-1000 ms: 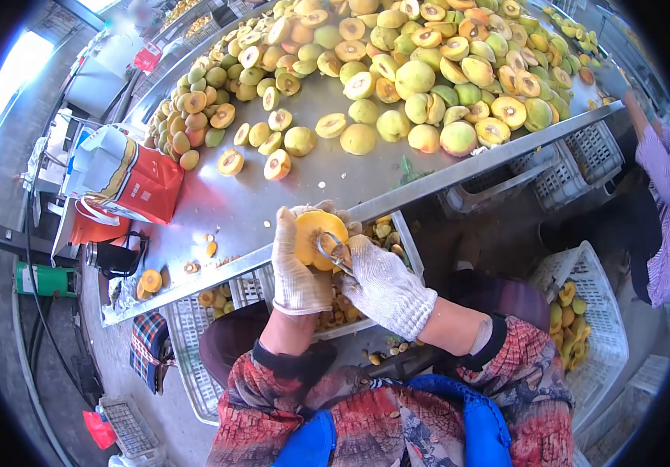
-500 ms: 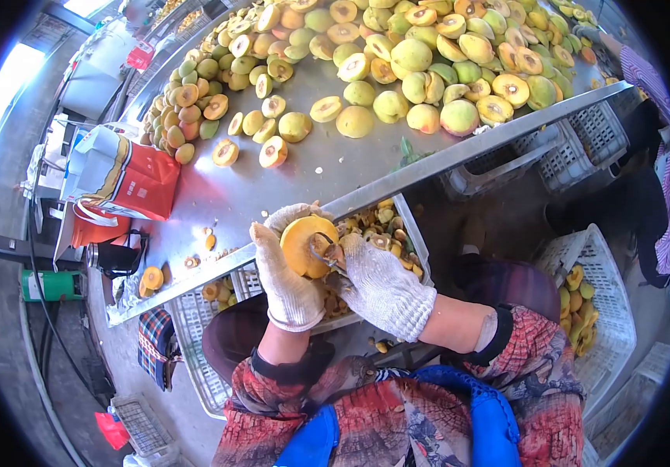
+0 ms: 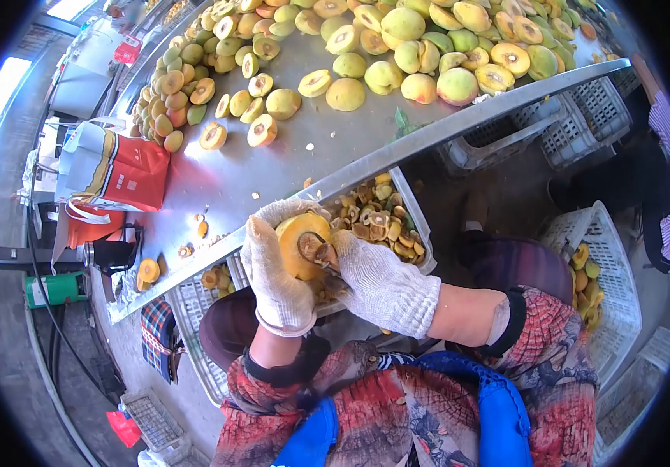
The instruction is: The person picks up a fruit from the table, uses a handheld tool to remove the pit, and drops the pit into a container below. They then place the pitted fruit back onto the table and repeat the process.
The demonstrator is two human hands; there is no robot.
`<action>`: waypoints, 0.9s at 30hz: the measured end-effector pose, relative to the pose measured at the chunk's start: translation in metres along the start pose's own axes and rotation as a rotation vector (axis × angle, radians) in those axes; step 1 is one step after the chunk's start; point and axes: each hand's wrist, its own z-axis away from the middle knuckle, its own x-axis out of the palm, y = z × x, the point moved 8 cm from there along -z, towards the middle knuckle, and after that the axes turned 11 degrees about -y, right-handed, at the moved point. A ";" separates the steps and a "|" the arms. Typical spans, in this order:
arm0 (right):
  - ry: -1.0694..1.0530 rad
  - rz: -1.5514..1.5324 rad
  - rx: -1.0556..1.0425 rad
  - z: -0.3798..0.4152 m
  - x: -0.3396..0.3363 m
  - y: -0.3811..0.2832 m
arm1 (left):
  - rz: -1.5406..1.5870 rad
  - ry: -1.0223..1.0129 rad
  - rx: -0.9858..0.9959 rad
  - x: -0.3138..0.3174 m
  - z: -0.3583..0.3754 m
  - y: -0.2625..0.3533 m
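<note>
My left hand (image 3: pixel 279 272), in a white knit glove, is wrapped around a yellow peach half (image 3: pixel 293 246) with its cut face turned toward my right hand. My right hand (image 3: pixel 389 284), gloved too, grips a small pitting knife (image 3: pixel 330 263), mostly hidden by the fingers. Its working end is at the centre of the peach half, where the brown pit (image 3: pixel 315 246) shows. Both hands are above a crate (image 3: pixel 416 208) holding pits and fruit scraps (image 3: pixel 378 226), just in front of the metal table's edge.
Whole and halved peaches (image 3: pixel 405 58) cover the far part of the metal table (image 3: pixel 272 175). A red and white bag (image 3: pixel 136 175) stands at its left. A crate of fruit pieces (image 3: pixel 611 272) sits right of my legs. A co-worker's striped sleeve (image 3: pixel 664 128) is at far right.
The knife's curved metal loop showed against the cut face before; now the brown pit shows there. Both hands still grip the same things, and the view has tilted slightly downward.
</note>
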 end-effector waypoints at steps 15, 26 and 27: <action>-0.009 0.013 -0.048 -0.003 0.017 0.004 | -0.253 -0.105 -0.059 -0.004 0.001 0.005; -0.111 -0.133 0.069 -0.007 0.021 0.007 | -0.204 -0.043 -0.058 -0.008 0.004 0.005; -0.097 -0.138 0.046 -0.008 0.019 0.006 | -0.220 -0.037 -0.049 -0.008 0.004 0.007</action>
